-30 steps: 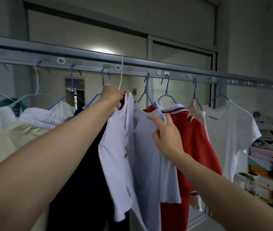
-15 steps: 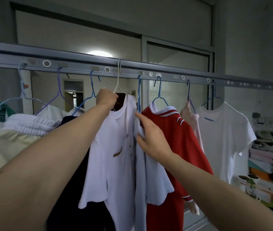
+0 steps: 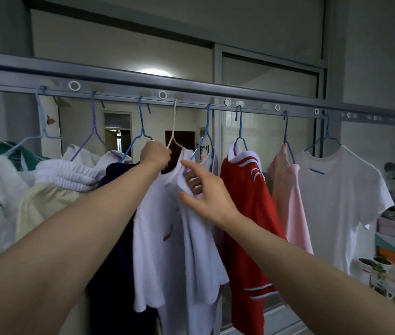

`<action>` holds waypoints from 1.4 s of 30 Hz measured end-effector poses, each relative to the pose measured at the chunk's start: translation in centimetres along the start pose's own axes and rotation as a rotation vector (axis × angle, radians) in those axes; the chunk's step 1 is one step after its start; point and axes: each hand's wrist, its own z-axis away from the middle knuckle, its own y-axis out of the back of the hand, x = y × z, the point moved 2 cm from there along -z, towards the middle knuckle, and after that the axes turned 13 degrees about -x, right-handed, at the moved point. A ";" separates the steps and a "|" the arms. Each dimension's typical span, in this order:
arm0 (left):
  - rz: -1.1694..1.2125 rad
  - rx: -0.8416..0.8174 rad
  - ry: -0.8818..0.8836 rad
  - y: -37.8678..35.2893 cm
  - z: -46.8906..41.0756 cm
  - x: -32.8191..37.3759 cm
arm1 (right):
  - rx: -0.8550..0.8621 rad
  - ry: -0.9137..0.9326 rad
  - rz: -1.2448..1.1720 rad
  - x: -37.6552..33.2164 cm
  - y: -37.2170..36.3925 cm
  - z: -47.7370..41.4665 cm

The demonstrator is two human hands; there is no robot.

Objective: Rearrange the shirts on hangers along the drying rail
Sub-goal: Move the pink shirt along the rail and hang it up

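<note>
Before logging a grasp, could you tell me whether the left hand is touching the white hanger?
Touching: the head view shows the left hand curled round the white hanger below its neck.

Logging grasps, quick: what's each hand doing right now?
Left hand: closed, gripping the thin white wire hanger below its hook.
Right hand: open, fingers spread, touching a white cloth shirt collar.

2 hands point(image 3: 155, 154) point(image 3: 207, 199), 1 rail point(image 3: 119, 82), 1 white hanger point(image 3: 173, 122).
</note>
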 end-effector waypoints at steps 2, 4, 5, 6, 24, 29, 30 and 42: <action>-0.183 0.131 -0.169 0.9 0.3 0.8 | -0.027 -0.024 -0.083 0.2 -0.3 -0.4; -0.202 0.194 -0.407 1.6 1.5 2.4 | -0.024 -0.068 -0.209 0.4 -0.5 -1.0; -0.196 0.144 -0.501 1.7 2.2 3.2 | -0.003 -0.087 -0.312 0.5 -0.6 -1.4; -0.197 0.046 -0.549 1.6 2.7 3.9 | 0.036 -0.102 -0.425 0.7 -0.6 -1.7; -0.810 -0.176 -0.481 6.1 4.7 0.6 | 0.224 -0.543 0.228 11.4 4.9 -7.3; -0.895 -0.156 -0.509 7.0 6.0 0.3 | 0.254 -0.541 0.331 11.9 4.0 -9.8; -0.948 -0.165 -0.502 7.1 6.1 0.1 | 0.269 -0.540 0.337 11.8 3.9 -10.0; -0.992 -0.146 -0.498 7.6 5.1 0.4 | 0.066 -0.525 0.745 9.5 4.8 -12.9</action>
